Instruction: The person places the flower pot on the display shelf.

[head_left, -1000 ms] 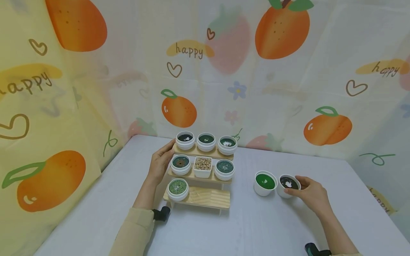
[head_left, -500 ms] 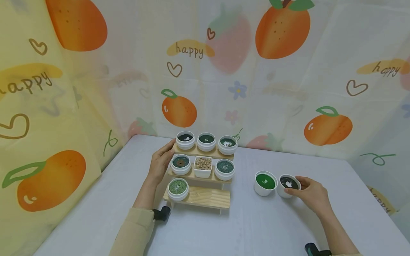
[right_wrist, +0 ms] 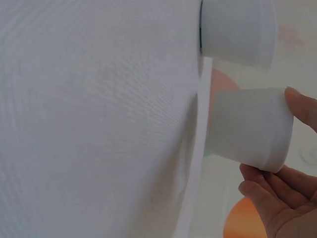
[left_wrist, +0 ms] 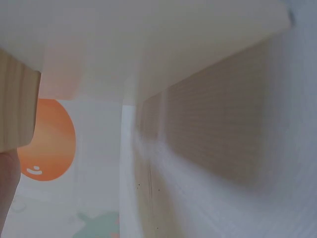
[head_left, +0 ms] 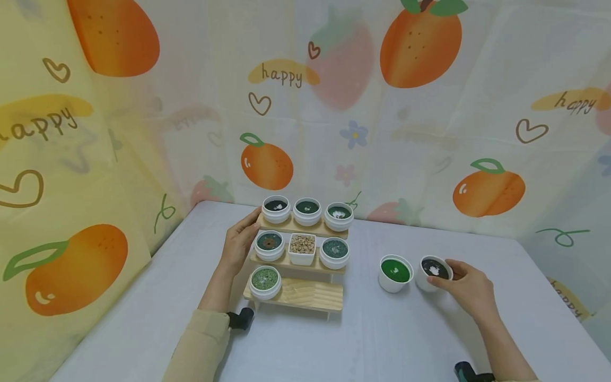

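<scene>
My right hand (head_left: 470, 289) pinches a small white cup (head_left: 422, 278) with dark, white-flecked contents by its rim, thumb in front and fingers behind. In the right wrist view a narrow gap shows between this cup (right_wrist: 250, 129) and the tabletop. Close to its left stands another white cup (head_left: 395, 284), filled bright green. My left hand (head_left: 238, 244) holds the left end of the top shelf on a three-step wooden display rack (head_left: 312, 295). In the left wrist view a finger (left_wrist: 7, 181) lies under the wooden shelf end (left_wrist: 17, 104).
White round pots (head_left: 307, 216) line the top shelf. On the middle shelf a square dish of tan bits (head_left: 302, 257) stands between two round pots. A pot of speckled green (head_left: 265, 292) sits at the bottom shelf's left end. A fruit-printed cloth (head_left: 334, 159) hangs behind the white table (head_left: 372, 339).
My right hand has shifted slightly right and up with the dark-filled cup, widening its gap from the green-filled cup. My left hand and the rack have stayed put.
</scene>
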{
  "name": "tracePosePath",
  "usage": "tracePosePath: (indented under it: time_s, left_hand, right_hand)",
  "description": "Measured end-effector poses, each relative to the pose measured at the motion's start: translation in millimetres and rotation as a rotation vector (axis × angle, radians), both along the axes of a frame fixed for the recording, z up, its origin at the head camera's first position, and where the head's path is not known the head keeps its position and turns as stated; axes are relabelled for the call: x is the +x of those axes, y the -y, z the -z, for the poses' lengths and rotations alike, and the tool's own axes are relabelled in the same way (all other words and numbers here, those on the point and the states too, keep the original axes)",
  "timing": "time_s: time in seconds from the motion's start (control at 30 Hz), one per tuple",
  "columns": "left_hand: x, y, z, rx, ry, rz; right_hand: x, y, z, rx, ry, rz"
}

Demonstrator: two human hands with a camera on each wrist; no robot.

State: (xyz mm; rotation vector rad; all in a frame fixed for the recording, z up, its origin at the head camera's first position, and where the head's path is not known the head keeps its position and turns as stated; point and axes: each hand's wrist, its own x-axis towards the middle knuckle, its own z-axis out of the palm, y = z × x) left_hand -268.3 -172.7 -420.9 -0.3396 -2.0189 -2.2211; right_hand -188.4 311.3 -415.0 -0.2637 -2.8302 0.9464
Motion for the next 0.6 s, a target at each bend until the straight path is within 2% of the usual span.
tracePosePath:
  time_s: [0.4,0.6]
  left_hand:
    - [0.3,0,-0.5,0.002,0.010,-0.002]
    - [1.4,-1,-2.2,-0.002,0.008,-0.006]
  right_hand:
    - [7.7,2,-10.5,-0.027,-0.095,0.069]
    - [10.8,7,-19.6,-0.064,-0.105,0.102]
